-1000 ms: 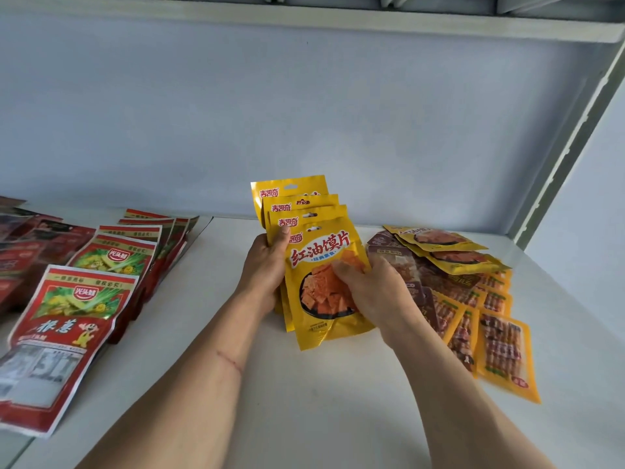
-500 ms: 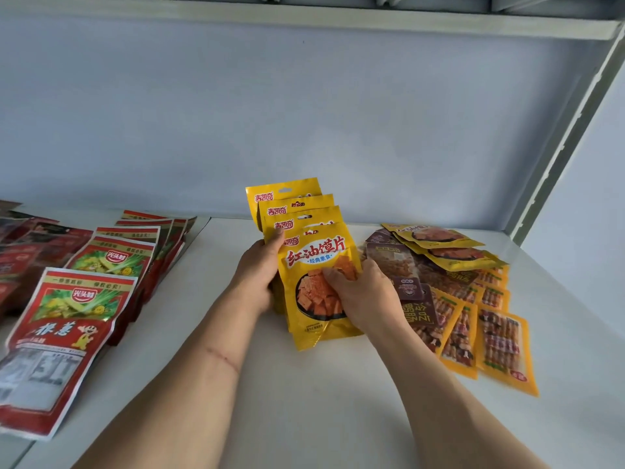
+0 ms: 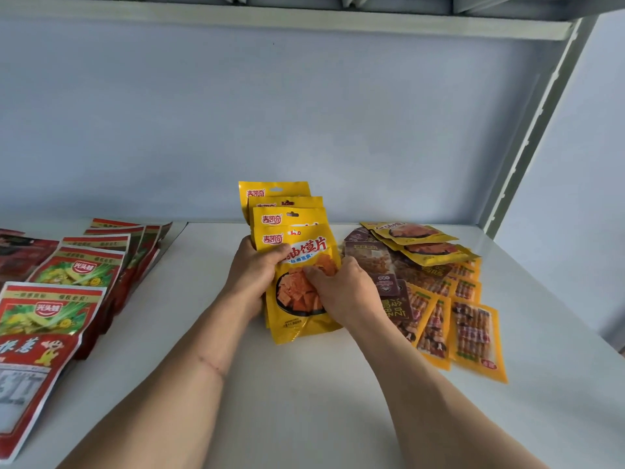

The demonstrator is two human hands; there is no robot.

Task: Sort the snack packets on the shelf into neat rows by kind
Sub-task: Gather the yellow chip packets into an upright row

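- Fingers of my left hand (image 3: 257, 269) gripped the fanned yellow packets (image 3: 287, 218) at their left edge, thumb over the front one.
- Right hand (image 3: 341, 289) pinched that front packet (image 3: 301, 319) mid-shelf (image 3: 304, 401), between the red packets (image 3: 50, 309) and the mixed pile (image 3: 436, 292).
- Slippery foil (four overlapped) could have slid apart had either grip loosened.

Held pkts (image 3: 297, 265) btwn two piles.

Yellow snack packets (image 3: 287, 218) are printed with red logos and orange squares. Red packets (image 3: 50, 309) carry green vegetable pictures and white-lettered labels. Brown packets (image 3: 368, 255) and orange-yellow packets (image 3: 477, 336) with striped contents are seen on a white shelf (image 3: 304, 401).
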